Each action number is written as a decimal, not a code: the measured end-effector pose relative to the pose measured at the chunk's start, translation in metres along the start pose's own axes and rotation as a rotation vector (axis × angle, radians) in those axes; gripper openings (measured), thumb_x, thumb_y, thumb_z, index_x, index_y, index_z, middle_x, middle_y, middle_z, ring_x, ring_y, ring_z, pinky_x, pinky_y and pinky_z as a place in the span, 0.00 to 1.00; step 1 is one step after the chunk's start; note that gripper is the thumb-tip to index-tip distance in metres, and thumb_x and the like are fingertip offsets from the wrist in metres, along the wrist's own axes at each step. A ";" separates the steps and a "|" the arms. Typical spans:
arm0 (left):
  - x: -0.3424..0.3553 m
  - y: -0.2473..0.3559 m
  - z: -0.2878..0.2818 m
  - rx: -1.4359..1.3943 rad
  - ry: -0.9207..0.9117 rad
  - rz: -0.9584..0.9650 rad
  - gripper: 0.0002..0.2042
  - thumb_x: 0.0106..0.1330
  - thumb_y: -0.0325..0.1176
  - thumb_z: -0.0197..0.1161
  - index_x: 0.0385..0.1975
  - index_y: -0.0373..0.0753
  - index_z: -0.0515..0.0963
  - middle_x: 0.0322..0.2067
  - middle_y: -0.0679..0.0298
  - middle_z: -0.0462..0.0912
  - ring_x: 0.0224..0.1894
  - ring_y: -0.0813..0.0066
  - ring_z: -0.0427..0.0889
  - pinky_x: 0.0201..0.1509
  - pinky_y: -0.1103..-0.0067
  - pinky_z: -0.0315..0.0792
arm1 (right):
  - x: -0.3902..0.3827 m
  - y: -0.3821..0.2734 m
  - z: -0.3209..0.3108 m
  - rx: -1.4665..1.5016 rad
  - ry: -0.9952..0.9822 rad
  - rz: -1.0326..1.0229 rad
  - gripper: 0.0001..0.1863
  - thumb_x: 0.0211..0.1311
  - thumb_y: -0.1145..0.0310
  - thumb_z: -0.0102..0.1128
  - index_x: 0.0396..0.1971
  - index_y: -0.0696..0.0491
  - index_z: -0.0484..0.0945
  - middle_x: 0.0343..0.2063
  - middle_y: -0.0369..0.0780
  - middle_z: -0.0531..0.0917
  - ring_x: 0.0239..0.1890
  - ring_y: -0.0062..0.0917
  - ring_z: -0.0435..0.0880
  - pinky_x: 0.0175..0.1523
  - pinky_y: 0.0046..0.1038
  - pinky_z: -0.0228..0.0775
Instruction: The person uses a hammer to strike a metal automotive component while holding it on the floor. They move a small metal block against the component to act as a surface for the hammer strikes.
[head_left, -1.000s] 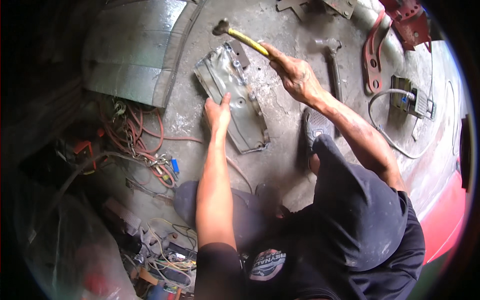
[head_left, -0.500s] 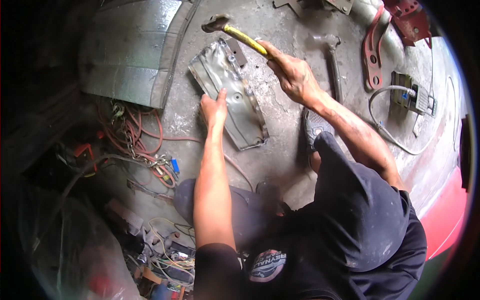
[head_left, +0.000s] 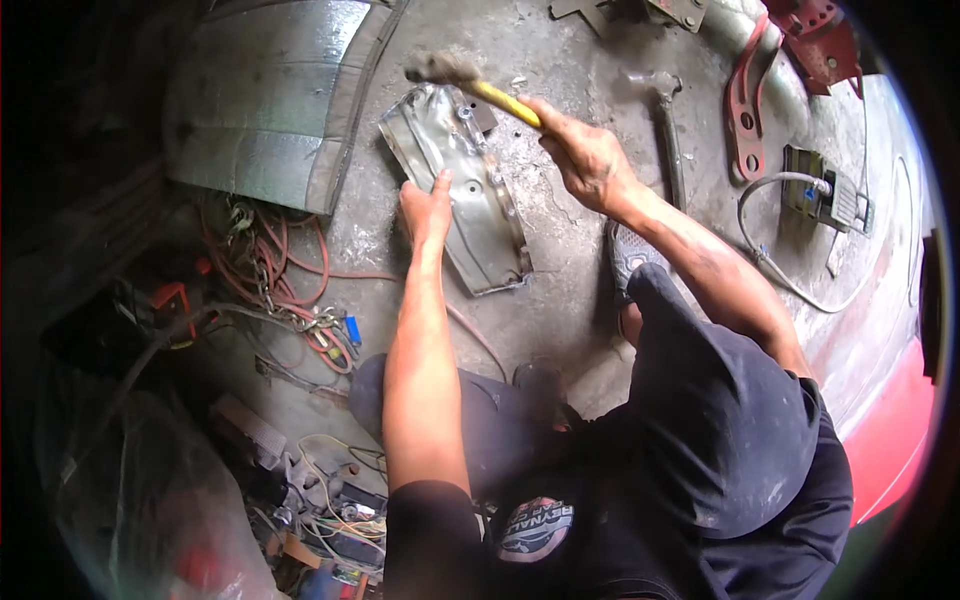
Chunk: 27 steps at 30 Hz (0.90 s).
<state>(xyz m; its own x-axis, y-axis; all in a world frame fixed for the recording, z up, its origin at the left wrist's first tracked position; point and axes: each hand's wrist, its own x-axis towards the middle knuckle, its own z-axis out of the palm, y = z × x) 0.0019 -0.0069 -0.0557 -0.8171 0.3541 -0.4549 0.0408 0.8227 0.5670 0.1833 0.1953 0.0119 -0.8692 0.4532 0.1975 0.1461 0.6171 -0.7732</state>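
Observation:
A silvery sheet-metal panel (head_left: pixel 477 228), long and dented, with flanged edges and bolt holes, lies slanted on the concrete floor. My left hand (head_left: pixel 427 213) grips its left edge, thumb on top; the fingers underneath are hidden. In my right hand (head_left: pixel 590 166) is a hammer (head_left: pixel 505 103) with a yellow handle, the fist closed round the grip. The hammer's dark head, blurred by motion, is over the panel's far end; whether it touches the metal I cannot tell. A dark metal block (head_left: pixel 484 118) shows partly beneath the panel's far right edge.
A second hammer (head_left: pixel 668 130) lies to the right, near my shoe (head_left: pixel 635 255). Beyond it are a red metal arm (head_left: pixel 744 120) and a pedal-like device (head_left: pixel 825 190) with a hose. At left are a silvery padded sheet (head_left: pixel 260 110), tangled red cords (head_left: pixel 285 265) and a chain.
The hammer's head has swung slightly down and right toward the panel's far end, and my right hand has shifted a little. The panel has turned slightly under my left hand.

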 end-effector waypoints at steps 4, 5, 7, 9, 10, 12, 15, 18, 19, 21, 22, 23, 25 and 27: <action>0.004 0.003 0.007 0.003 0.040 -0.005 0.31 0.61 0.51 0.73 0.44 0.21 0.80 0.43 0.35 0.85 0.48 0.37 0.84 0.56 0.58 0.75 | -0.005 0.030 -0.003 -0.202 -0.335 0.302 0.25 0.74 0.66 0.53 0.70 0.43 0.66 0.27 0.50 0.85 0.25 0.45 0.86 0.33 0.46 0.78; 0.009 0.006 0.006 0.004 0.042 0.004 0.31 0.61 0.51 0.73 0.44 0.21 0.80 0.43 0.35 0.85 0.48 0.37 0.84 0.56 0.58 0.75 | -0.003 0.036 -0.006 -0.227 -0.340 0.399 0.25 0.75 0.65 0.52 0.69 0.44 0.67 0.25 0.51 0.84 0.24 0.47 0.85 0.33 0.47 0.78; 0.009 0.010 -0.003 0.069 0.030 -0.042 0.31 0.61 0.51 0.73 0.44 0.20 0.80 0.42 0.34 0.85 0.47 0.37 0.84 0.56 0.59 0.75 | 0.008 0.023 -0.010 -0.100 -0.244 0.369 0.23 0.76 0.63 0.52 0.68 0.45 0.67 0.23 0.51 0.84 0.24 0.45 0.86 0.32 0.45 0.78; 0.016 -0.007 -0.005 -0.009 0.049 -0.010 0.31 0.61 0.52 0.73 0.42 0.20 0.80 0.42 0.34 0.84 0.47 0.37 0.84 0.55 0.58 0.75 | 0.014 -0.003 -0.012 0.015 -0.104 0.227 0.24 0.75 0.64 0.55 0.68 0.44 0.68 0.26 0.50 0.85 0.24 0.43 0.86 0.31 0.43 0.78; 0.019 -0.003 -0.005 -0.007 0.035 -0.021 0.31 0.60 0.52 0.73 0.42 0.21 0.80 0.42 0.34 0.85 0.47 0.38 0.85 0.54 0.58 0.75 | 0.016 -0.014 -0.013 0.014 -0.108 0.233 0.24 0.75 0.64 0.55 0.68 0.44 0.68 0.26 0.50 0.85 0.24 0.43 0.86 0.31 0.43 0.78; 0.021 -0.001 -0.007 0.012 0.019 -0.030 0.31 0.60 0.53 0.73 0.42 0.22 0.81 0.43 0.35 0.85 0.46 0.38 0.85 0.53 0.58 0.75 | 0.022 -0.028 -0.013 0.136 0.073 0.020 0.24 0.75 0.67 0.56 0.69 0.43 0.69 0.38 0.53 0.86 0.33 0.45 0.87 0.36 0.43 0.77; 0.018 0.011 0.001 0.061 0.020 -0.031 0.31 0.60 0.53 0.73 0.42 0.23 0.81 0.43 0.35 0.85 0.47 0.38 0.84 0.54 0.58 0.75 | -0.005 0.014 0.000 0.012 -0.018 -0.007 0.25 0.74 0.70 0.56 0.69 0.44 0.69 0.41 0.51 0.85 0.33 0.46 0.87 0.36 0.43 0.78; 0.035 -0.001 0.007 -0.014 -0.007 -0.029 0.32 0.60 0.53 0.73 0.44 0.22 0.81 0.44 0.36 0.85 0.50 0.38 0.84 0.56 0.59 0.75 | -0.020 0.051 0.002 -0.233 -0.391 0.307 0.25 0.75 0.62 0.53 0.70 0.42 0.68 0.27 0.47 0.84 0.26 0.43 0.85 0.32 0.43 0.77; 0.035 0.000 0.003 -0.009 -0.007 -0.037 0.32 0.60 0.53 0.73 0.44 0.22 0.81 0.44 0.36 0.85 0.50 0.38 0.84 0.56 0.59 0.75 | -0.013 0.035 -0.001 -0.253 -0.425 0.413 0.24 0.76 0.60 0.52 0.70 0.42 0.68 0.28 0.48 0.85 0.26 0.44 0.85 0.34 0.44 0.77; 0.035 0.004 -0.003 0.074 0.025 -0.072 0.32 0.59 0.52 0.74 0.44 0.22 0.80 0.45 0.35 0.84 0.51 0.38 0.84 0.56 0.59 0.75 | -0.009 0.023 -0.001 -0.195 -0.367 0.416 0.24 0.76 0.61 0.52 0.69 0.43 0.69 0.30 0.48 0.86 0.28 0.43 0.86 0.35 0.43 0.78; 0.037 -0.006 -0.002 -0.043 0.041 -0.015 0.31 0.58 0.49 0.76 0.44 0.21 0.80 0.44 0.35 0.85 0.50 0.39 0.84 0.56 0.60 0.75 | -0.005 0.017 -0.004 -0.141 -0.303 0.416 0.23 0.76 0.62 0.53 0.69 0.44 0.69 0.32 0.47 0.87 0.30 0.43 0.87 0.36 0.43 0.79; 0.043 -0.008 -0.003 -0.046 0.045 -0.014 0.31 0.58 0.49 0.76 0.44 0.21 0.80 0.44 0.35 0.85 0.50 0.39 0.84 0.56 0.60 0.75 | 0.001 0.011 -0.008 -0.143 -0.302 0.410 0.23 0.76 0.62 0.53 0.69 0.44 0.69 0.32 0.47 0.87 0.30 0.43 0.87 0.36 0.43 0.79; 0.043 -0.004 -0.005 -0.112 0.027 0.022 0.29 0.57 0.45 0.78 0.43 0.22 0.80 0.43 0.35 0.85 0.48 0.42 0.86 0.55 0.62 0.77 | 0.010 -0.009 -0.016 0.033 -0.061 0.168 0.24 0.75 0.67 0.54 0.68 0.43 0.70 0.35 0.46 0.88 0.35 0.44 0.88 0.39 0.41 0.81; 0.046 -0.006 -0.008 -0.089 0.019 0.011 0.26 0.55 0.41 0.79 0.43 0.22 0.80 0.42 0.38 0.86 0.46 0.45 0.87 0.53 0.64 0.77 | 0.022 -0.035 -0.026 0.107 -0.078 0.151 0.25 0.74 0.70 0.55 0.69 0.47 0.69 0.42 0.52 0.86 0.37 0.48 0.86 0.42 0.40 0.77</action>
<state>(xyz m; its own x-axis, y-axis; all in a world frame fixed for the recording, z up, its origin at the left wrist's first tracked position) -0.0406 0.0011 -0.0748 -0.8274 0.3539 -0.4360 -0.0004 0.7760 0.6308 0.1713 0.2006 0.0587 -0.8758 0.4818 0.0301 0.2303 0.4718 -0.8511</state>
